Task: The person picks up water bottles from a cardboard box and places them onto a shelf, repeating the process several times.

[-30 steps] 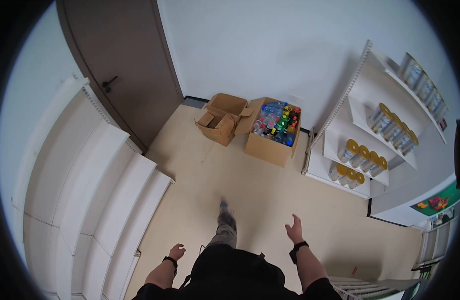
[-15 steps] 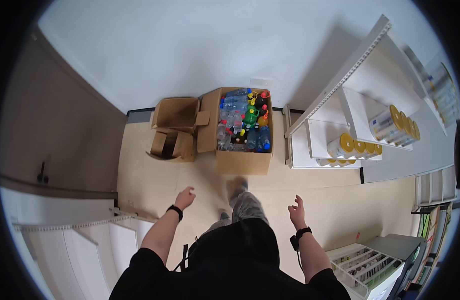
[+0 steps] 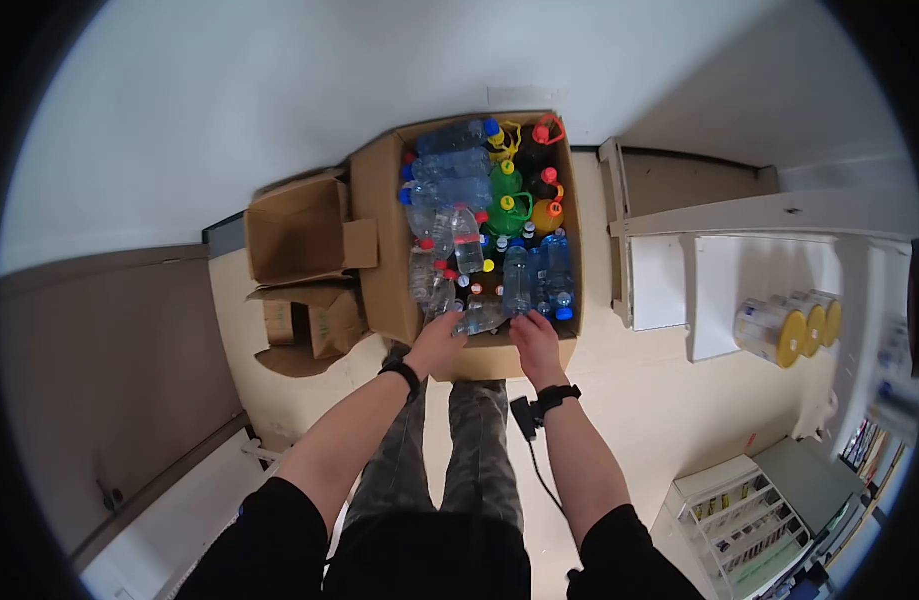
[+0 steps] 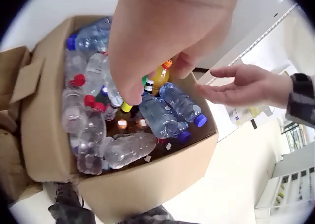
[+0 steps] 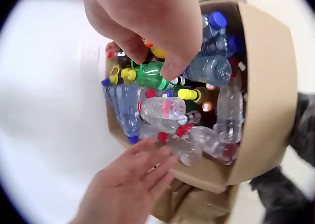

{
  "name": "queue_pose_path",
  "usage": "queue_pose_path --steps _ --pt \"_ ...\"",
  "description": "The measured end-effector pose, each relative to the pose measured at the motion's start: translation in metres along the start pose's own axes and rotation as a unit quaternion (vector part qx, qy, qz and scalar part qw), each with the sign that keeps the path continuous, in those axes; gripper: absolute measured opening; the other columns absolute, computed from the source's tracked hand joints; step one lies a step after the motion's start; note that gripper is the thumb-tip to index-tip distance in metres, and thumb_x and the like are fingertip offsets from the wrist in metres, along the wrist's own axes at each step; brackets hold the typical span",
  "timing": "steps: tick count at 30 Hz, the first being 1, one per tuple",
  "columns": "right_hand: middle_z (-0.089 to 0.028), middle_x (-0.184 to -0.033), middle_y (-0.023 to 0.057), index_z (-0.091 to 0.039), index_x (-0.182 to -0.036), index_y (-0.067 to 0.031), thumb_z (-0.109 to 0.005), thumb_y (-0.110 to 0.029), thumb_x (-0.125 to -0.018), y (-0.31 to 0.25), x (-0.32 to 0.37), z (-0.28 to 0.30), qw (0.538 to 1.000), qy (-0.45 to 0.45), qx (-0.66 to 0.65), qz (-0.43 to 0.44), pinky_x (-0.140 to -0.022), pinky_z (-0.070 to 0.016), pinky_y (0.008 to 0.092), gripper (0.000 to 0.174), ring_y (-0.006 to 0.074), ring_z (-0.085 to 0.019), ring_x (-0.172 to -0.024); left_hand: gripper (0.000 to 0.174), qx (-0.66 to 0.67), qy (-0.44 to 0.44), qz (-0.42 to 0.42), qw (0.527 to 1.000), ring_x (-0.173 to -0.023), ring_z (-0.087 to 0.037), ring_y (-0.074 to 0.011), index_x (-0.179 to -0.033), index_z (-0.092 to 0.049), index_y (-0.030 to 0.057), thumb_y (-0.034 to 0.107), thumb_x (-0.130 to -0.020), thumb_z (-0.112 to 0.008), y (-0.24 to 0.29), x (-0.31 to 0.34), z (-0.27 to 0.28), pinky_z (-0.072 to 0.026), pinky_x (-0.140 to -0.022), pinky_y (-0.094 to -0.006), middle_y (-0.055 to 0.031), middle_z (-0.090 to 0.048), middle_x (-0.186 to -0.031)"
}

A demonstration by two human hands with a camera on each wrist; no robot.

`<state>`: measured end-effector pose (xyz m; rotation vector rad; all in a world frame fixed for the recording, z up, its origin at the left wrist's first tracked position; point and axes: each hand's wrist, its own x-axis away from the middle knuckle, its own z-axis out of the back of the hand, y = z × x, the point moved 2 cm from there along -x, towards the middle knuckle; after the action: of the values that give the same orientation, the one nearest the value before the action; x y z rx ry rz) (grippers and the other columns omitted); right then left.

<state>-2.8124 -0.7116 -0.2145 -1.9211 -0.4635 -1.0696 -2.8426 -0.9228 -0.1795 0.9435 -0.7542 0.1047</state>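
Note:
A cardboard box point(image 3: 504, 360) full of plastic bottles stands in front of me on the floor. My left hand point(image 3: 436, 343) is over its near rim, fingertips close to a clear bottle point(image 3: 482, 316) lying on its side. My right hand point(image 3: 535, 347) is at the same rim, near an upright pale-blue bottle point(image 3: 516, 280). The right wrist view shows the left hand's fingers point(image 5: 152, 167) spread and holding nothing. Loosely extended, the right hand's fingers point(image 4: 224, 71) hold nothing in the left wrist view. Green bottles point(image 3: 507, 213) and an orange one point(image 3: 547, 215) lie farther back.
Two smaller open cartons point(image 3: 297, 230) stand left of the box, against the wall. To the right are white shelves point(image 3: 662, 282) with gold-lidded cans point(image 3: 779, 335). A white wire-fronted rack point(image 3: 744, 530) stands at the lower right, and a brown door point(image 3: 129, 370) is at left.
The person has walked up to the bottle box. Both hands, earlier apart over the floor, have come forward and together over its near rim. The view has turned and tilted downward.

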Motion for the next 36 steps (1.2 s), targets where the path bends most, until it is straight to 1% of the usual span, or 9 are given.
queue_pose_path --steps 4,8,10,15,17,23,27,30,36 --pt "-0.057 -0.103 0.0091 -0.051 -0.115 -0.0046 -0.067 -0.031 -0.086 0.011 -0.111 0.005 0.919 0.065 -0.386 -0.035 -0.09 -0.0451 0.0305 0.043 0.0217 -0.055 -0.099 0.053 -0.014 -0.012 -0.012 1.0 -0.109 -0.055 -0.0378 -0.123 -0.046 -0.0046 0.02 -0.078 -0.061 -0.017 -0.115 -0.046 -0.0438 -0.092 -0.0418 -0.0262 -0.057 -0.116" --pt "-0.054 -0.11 0.0107 -0.052 -0.115 -0.0046 -0.068 -0.057 -0.075 -0.001 -0.165 0.004 0.861 0.156 -0.485 -0.013 -0.093 -0.0436 0.0302 0.068 0.021 -0.05 -0.1 0.062 -0.036 -0.066 0.08 0.994 -0.107 -0.059 -0.0276 -0.129 -0.043 -0.0026 0.023 -0.078 -0.068 -0.023 -0.172 -0.076 -0.0458 -0.088 -0.0332 -0.0189 -0.06 -0.115" --pt "-0.047 -0.12 0.0113 -0.048 -0.12 -0.0054 -0.062 -0.068 -0.073 0.012 -0.193 0.018 0.899 0.154 -0.409 -0.024 -0.093 -0.0436 0.0296 0.08 0.0213 -0.049 -0.102 0.061 0.035 -0.051 0.1 0.993 -0.105 -0.057 -0.038 -0.121 -0.047 -0.0031 0.029 -0.074 -0.068 -0.038 -0.187 -0.095 -0.0453 -0.09 -0.0416 -0.0253 -0.058 -0.113" --pt "-0.057 -0.098 0.0113 -0.045 -0.118 -0.0065 -0.064 -0.056 -0.079 -0.006 -0.214 -0.005 0.749 0.351 -0.559 -0.064 -0.087 -0.0502 0.0327 0.065 0.0236 -0.056 -0.095 0.073 -0.006 0.025 0.152 0.988 -0.103 -0.055 -0.0423 -0.118 -0.047 -0.0028 0.04 -0.066 -0.076 -0.063 -0.22 -0.125 -0.0464 -0.087 -0.0434 -0.0274 -0.058 -0.106" --pt "-0.057 -0.097 0.0109 -0.048 -0.113 -0.0063 -0.064 -0.058 -0.078 -0.002 -0.203 -0.004 0.762 0.335 -0.55 -0.06 -0.085 -0.0507 0.0317 0.064 0.0225 -0.057 -0.093 0.066 -0.037 0.042 0.156 0.986 -0.101 -0.056 -0.0424 -0.114 -0.05 -0.0003 0.039 -0.067 -0.074 -0.06 -0.223 -0.127 -0.0474 -0.085 -0.0435 -0.0279 -0.059 -0.104" --pt "-0.058 -0.095 0.006 -0.057 -0.101 -0.0097 -0.068 -0.055 -0.075 -0.002 -0.122 -0.03 0.805 0.221 -0.549 -0.051 -0.074 -0.0484 0.0276 0.054 0.0172 -0.055 -0.083 0.058 -0.01 0.069 0.127 0.99 -0.098 -0.062 -0.0376 -0.114 -0.052 0.0029 0.037 -0.072 -0.072 -0.026 -0.166 -0.095 -0.0494 -0.081 -0.0405 -0.0222 -0.065 -0.101" --pt "-0.053 -0.118 0.0057 -0.049 -0.123 -0.0125 -0.053 -0.06 -0.081 -0.023 -0.023 -0.052 0.875 0.063 -0.48 -0.028 -0.099 -0.0362 0.0376 0.063 0.0222 -0.049 -0.11 0.064 0.071 -0.006 -0.052 0.996 -0.105 -0.06 -0.0256 -0.124 -0.047 0.0032 0.021 -0.07 -0.077 -0.033 -0.1 -0.047 -0.0455 -0.089 -0.0352 -0.0154 -0.062 -0.112" --pt "-0.048 -0.132 0.0078 -0.041 -0.134 -0.0114 -0.052 -0.058 -0.081 -0.038 0.064 -0.047 0.897 -0.076 -0.434 0.037 -0.105 -0.0316 0.0437 0.071 0.0272 -0.042 -0.125 0.075 0.207 -0.146 -0.003 0.967 -0.113 -0.054 -0.021 -0.133 -0.037 -0.0008 0.008 -0.07 -0.076 0.013 -0.038 0.011 -0.0423 -0.094 -0.032 -0.012 -0.055 -0.122" --pt "-0.055 -0.119 0.0071 -0.04 -0.133 -0.0072 -0.063 -0.044 -0.081 -0.048 0.237 -0.024 0.899 -0.124 -0.38 0.178 -0.093 -0.0466 0.0403 0.068 0.0226 -0.057 -0.105 0.083 0.103 -0.308 -0.148 0.934 -0.119 -0.048 -0.0188 -0.135 -0.032 -0.0019 0.008 -0.069 -0.081 0.145 0.067 0.084 -0.0369 -0.102 -0.0334 -0.0099 -0.049 -0.129"
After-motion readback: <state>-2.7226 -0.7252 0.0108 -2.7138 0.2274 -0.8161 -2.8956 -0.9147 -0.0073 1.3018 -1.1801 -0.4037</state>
